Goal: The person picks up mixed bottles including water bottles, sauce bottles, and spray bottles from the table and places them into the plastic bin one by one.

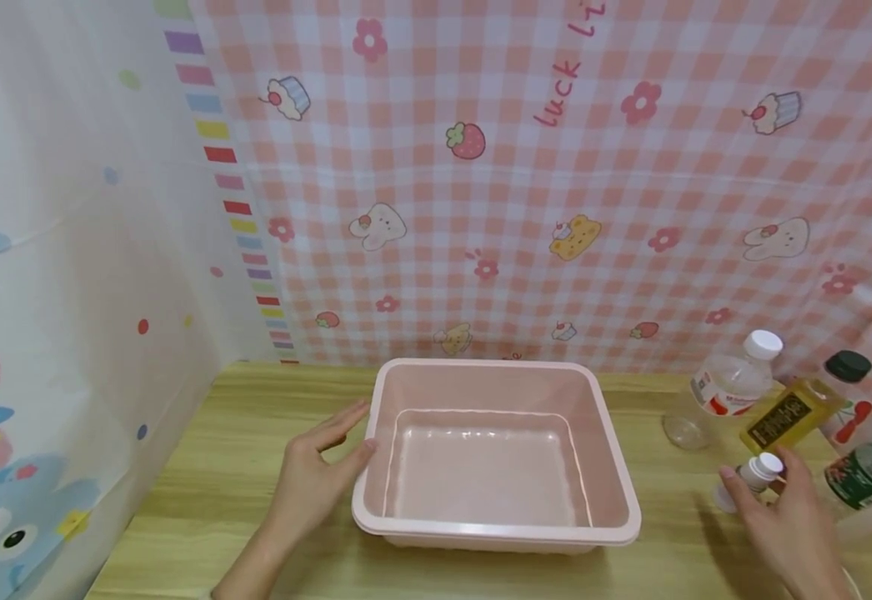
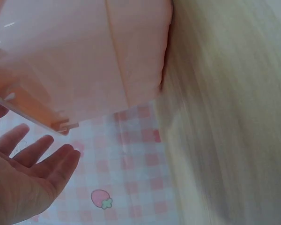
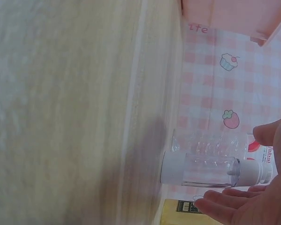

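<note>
A pink plastic basin [image 1: 481, 483] stands on the wooden table. My left hand [image 1: 316, 471] is at its left side, thumb by the rim and fingers spread loosely; the left wrist view shows the fingers [image 2: 51, 164] apart from the basin wall. At the right, my right hand [image 1: 792, 517] reaches around a small clear bottle [image 3: 208, 169] with a white cap [image 1: 768, 465] and white base. In the right wrist view the thumb [image 3: 267, 133] is apart from this bottle, while the other fingers lie close to it; contact there is unclear.
Behind the small bottle stand a clear bottle with white cap [image 1: 736, 383] and a yellow-liquid bottle with dark cap [image 1: 796, 412]. A green-labelled clear bottle [image 1: 871, 471] is at the far right. A checked pink cloth [image 1: 511, 192] hangs behind the table [image 1: 203, 475].
</note>
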`<state>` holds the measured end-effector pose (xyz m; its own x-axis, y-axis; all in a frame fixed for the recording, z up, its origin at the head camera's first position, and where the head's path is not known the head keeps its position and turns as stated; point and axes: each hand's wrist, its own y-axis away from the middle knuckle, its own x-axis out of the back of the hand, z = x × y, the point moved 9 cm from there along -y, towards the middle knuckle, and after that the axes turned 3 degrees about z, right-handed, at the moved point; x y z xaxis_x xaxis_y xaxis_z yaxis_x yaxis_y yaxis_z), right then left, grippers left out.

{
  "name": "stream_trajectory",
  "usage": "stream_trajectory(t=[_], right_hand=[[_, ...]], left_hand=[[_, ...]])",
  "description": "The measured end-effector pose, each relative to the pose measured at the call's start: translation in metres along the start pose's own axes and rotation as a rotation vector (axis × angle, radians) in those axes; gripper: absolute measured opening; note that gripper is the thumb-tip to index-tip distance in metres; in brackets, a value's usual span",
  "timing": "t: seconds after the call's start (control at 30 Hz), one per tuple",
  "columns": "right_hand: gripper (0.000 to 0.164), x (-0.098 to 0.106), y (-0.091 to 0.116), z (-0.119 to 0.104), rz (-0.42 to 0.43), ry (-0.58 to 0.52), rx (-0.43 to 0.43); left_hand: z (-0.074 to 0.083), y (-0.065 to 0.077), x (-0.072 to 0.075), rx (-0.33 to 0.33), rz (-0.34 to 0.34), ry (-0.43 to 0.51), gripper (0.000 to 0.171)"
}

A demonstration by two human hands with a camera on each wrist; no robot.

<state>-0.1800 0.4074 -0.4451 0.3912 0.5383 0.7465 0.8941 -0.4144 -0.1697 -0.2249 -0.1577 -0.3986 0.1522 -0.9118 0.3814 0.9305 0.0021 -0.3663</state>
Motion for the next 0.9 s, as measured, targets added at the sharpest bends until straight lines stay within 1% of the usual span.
stream_trajectory(t=[0.13,0.27,0.47,0.53,0.6,0.7,0.83,0.9], right_hand=[[0.066,0.0,-0.001,0.002,-0.014,-0.009,-0.047],[0.06,0.003,-0.004,0.004,-0.004,-0.023,-0.051],[0.032,0.011,-0.002,0.001,0.111,-0.017,0.061],[0.027,0.013,-0.001,0.0,0.141,-0.019,0.07],[0.028,0.015,0.0,0.001,0.151,-0.036,0.056],[0.032,0.017,0.001,0.001,0.162,-0.042,0.007],[0.038,0.023,0.001,-0.004,0.189,-0.02,-0.053],[0.04,0.027,0.002,-0.009,0.207,-0.009,-0.065]], left_hand=[[0.0,-0.002,0.0,0.006,-0.006,0.001,0.039],[-0.001,-0.003,-0.002,0.035,-0.01,0.008,0.036],[-0.001,-0.003,-0.001,0.066,-0.003,0.019,0.034],[-0.001,-0.004,-0.001,0.075,0.0,0.02,0.033],[0.0,-0.004,-0.001,0.079,0.0,0.021,0.032],[0.0,-0.004,-0.001,0.09,-0.003,0.022,0.032],[0.0,-0.004,-0.001,0.111,-0.003,0.023,0.032],[0.0,-0.003,-0.001,0.121,-0.002,0.023,0.032]])
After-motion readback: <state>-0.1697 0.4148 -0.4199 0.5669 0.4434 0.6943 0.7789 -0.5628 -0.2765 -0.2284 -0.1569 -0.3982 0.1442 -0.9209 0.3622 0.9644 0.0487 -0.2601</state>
